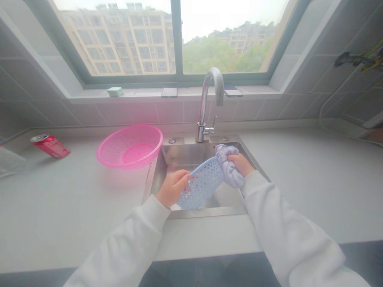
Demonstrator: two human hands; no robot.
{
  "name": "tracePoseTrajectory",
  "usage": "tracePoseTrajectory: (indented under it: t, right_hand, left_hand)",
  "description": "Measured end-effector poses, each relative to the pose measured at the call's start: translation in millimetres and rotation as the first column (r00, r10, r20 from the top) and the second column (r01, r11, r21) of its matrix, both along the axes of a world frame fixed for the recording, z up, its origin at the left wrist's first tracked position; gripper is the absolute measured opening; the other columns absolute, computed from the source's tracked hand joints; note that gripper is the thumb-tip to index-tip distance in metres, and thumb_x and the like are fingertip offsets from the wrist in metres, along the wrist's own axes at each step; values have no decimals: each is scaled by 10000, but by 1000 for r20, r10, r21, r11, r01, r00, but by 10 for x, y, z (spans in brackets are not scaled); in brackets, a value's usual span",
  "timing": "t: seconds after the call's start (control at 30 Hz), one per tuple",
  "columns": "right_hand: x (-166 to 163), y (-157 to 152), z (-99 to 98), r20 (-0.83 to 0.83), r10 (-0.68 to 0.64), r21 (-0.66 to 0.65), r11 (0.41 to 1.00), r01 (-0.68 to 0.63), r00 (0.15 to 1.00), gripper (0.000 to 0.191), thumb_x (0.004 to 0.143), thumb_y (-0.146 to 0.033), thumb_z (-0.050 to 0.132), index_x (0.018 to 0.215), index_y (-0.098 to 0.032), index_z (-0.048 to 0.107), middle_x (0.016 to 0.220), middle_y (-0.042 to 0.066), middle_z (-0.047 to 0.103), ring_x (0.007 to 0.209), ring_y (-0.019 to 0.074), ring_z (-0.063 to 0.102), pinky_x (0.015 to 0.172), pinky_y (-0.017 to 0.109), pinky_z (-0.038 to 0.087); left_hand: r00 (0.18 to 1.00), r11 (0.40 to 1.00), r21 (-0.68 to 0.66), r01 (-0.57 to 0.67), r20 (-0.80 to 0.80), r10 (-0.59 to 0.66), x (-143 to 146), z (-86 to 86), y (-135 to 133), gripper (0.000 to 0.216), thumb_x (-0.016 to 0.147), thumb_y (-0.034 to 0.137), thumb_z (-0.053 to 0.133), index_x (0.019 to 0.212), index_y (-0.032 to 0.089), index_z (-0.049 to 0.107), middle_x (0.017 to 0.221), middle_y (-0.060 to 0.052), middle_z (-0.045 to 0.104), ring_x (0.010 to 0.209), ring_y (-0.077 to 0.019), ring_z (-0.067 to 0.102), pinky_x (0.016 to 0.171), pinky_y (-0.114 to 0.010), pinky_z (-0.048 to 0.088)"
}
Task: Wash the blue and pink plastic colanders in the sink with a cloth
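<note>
Over the steel sink (206,212), a light blue perforated plastic basket (203,183) is held tilted on its side. My left hand (173,187) grips its rim at the near left end, fingers closed. My right hand (241,164) is closed around a bunched pale purple cloth (229,163), which touches the basket's far right end. The hand and cloth hide that end of the basket. Behind the sink stands a chrome faucet (203,107) with its spout curving over the basin; no water flow shows.
A pink plastic colander (130,147) sits left of the sink, overlapping its edge. Farther left, a red can (51,146) leans beside a clear plastic item (10,161). The windowsill holds a pale green block (115,91) and two phone-like flat things. A cable (324,107) hangs at the right wall.
</note>
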State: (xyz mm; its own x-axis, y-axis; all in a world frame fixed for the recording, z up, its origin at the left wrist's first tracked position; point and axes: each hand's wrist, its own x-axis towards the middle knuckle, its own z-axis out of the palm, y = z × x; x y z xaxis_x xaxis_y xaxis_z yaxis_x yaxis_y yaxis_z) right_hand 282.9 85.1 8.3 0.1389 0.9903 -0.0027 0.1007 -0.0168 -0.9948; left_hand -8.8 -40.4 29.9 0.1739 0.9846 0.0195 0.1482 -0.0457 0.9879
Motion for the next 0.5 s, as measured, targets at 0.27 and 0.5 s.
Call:
tracePoseTrajectory:
  t: [0.27,0.5]
  right_hand:
    - [-688,-818,238,675,58,460,746,-481,736,129,760,-272,716,661,-224,647,744,35,610,692,177,545,670,321,431]
    - [-746,-671,95,678,69,441,759,-480,732,111,765,-316,739,844,-238,746,836,43,641,759,192,596,708,319,459]
  left_hand:
    - [987,989,101,-109,-105,119,11,-73,46,338,881,477,573,864,172,718,637,-5,642,621,-187,614,600,-291,451]
    - [972,984,178,29,-233,13,-61,54,7,287,875,432,593,869,184,735,724,-33,725,701,-217,670,684,-315,482]
